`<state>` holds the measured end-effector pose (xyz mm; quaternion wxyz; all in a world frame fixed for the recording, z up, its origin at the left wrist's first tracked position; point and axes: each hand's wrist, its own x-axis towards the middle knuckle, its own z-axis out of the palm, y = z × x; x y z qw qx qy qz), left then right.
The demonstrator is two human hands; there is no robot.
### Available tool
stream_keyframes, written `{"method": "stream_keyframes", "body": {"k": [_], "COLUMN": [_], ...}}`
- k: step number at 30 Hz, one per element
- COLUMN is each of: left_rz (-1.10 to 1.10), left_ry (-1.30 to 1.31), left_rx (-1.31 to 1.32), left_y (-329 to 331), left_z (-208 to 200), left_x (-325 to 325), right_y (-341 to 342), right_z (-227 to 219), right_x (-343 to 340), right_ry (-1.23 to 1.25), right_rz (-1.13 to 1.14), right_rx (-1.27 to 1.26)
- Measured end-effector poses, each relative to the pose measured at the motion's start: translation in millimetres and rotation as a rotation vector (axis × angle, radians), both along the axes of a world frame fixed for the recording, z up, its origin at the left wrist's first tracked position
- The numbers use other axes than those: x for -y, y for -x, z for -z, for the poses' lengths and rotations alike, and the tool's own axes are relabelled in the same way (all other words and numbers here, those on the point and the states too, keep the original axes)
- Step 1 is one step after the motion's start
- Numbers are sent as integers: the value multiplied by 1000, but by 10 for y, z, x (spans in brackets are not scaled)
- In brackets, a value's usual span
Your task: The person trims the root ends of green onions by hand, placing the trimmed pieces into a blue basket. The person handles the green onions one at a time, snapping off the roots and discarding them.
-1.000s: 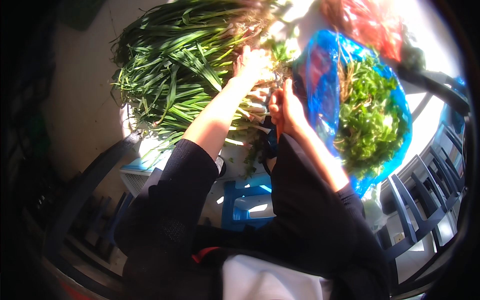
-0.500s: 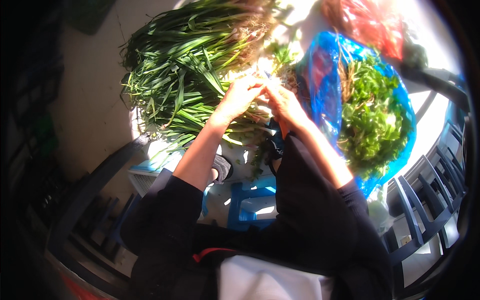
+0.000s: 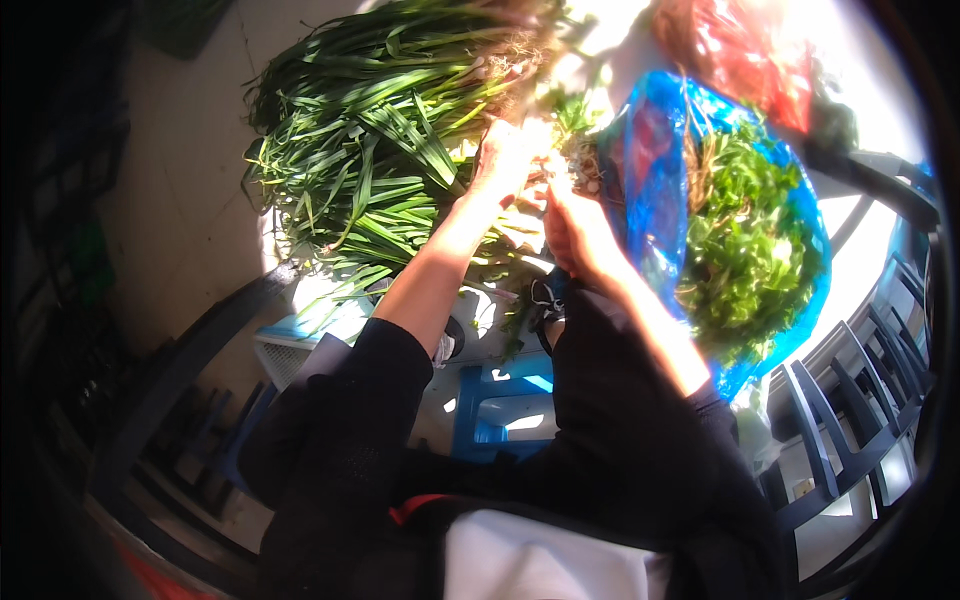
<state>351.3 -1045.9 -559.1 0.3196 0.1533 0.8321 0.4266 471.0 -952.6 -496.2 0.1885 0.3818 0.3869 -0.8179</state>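
Note:
My left hand (image 3: 504, 162) and my right hand (image 3: 580, 228) are close together in bright sun, fingers curled in. Glare washes out the fingertips, and what they pinch cannot be made out. Left of them lies a large heap of long, flat-leaved greens (image 3: 365, 150), like young garlic or leeks, with pale stems and stringy roots (image 3: 515, 60) toward the hands. Loose stalks lie beneath my left wrist. Just right of my right hand stands an open blue plastic bag (image 3: 655, 215), full of leafy green herbs (image 3: 750, 250).
A red plastic bag (image 3: 745, 60) lies at the far right. Dark chairs (image 3: 835, 430) stand at the right, with a dark curved bar (image 3: 190, 350) at the left. A blue stool (image 3: 490, 410) and a pale basket (image 3: 290, 345) are low between and beside my legs.
My hands, touching at the fingertips before, have shifted; the left has turned more upright and moved slightly right, the right has come lower. The orange patch under my right hand no longer shows.

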Motion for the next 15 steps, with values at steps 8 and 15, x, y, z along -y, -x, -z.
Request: {"method": "stream_keyframes", "body": {"k": [8,15], "left_rz": [171,24], "left_ry": [522,-134], "left_rx": [-631,127], "left_y": [717,502], "left_z": [456,-116], "left_x": [-373,5], "right_y": [30,31], "right_z": [236,318], "right_x": [-24,-124], "right_ry": [63,-36], "right_rz": [151,176], "right_rx": [229,125]}}
